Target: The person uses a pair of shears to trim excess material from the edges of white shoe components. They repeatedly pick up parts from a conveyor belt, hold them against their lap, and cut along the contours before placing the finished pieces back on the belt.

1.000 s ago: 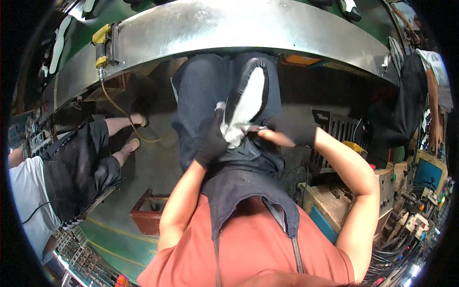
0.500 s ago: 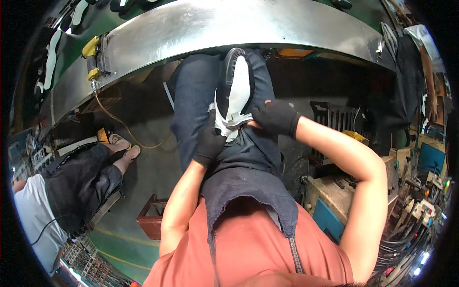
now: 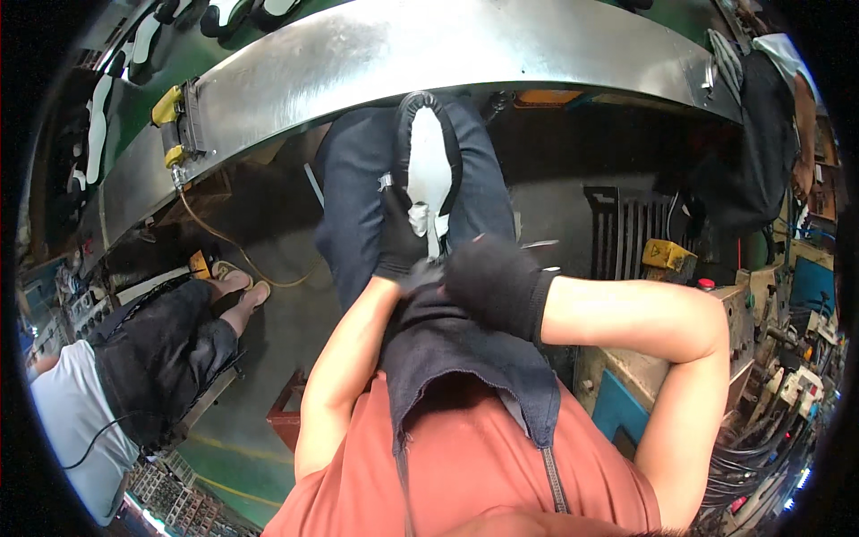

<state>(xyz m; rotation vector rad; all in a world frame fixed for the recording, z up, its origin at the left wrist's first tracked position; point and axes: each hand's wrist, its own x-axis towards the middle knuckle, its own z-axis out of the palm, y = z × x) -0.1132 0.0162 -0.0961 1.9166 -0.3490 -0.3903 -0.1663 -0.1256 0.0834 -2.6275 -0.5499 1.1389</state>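
Note:
A shoe upper (image 3: 428, 161), black around the rim with a white sole face, lies sole-up on my lap, toe toward the steel conveyor edge (image 3: 465, 45). My left hand (image 3: 400, 246), in a black glove, grips the heel end of the shoe from the left. My right hand (image 3: 497, 282), also in a black glove, is closed at the heel end, touching the white material there. Whether it holds a tool is hidden by the glove. A dark apron covers my thighs under both hands.
Another seated person (image 3: 134, 358) in dark trousers and sandals sits at my left. A standing person (image 3: 769, 134) in a dark apron is at the upper right. Shoe soles (image 3: 98, 134) lie on the green belt. A machine with a yellow part (image 3: 667, 255) stands at right.
The shoe has swung upright along my lap with the toe farther toward the conveyor. My right hand has dropped from its side to the heel end, close to my left hand.

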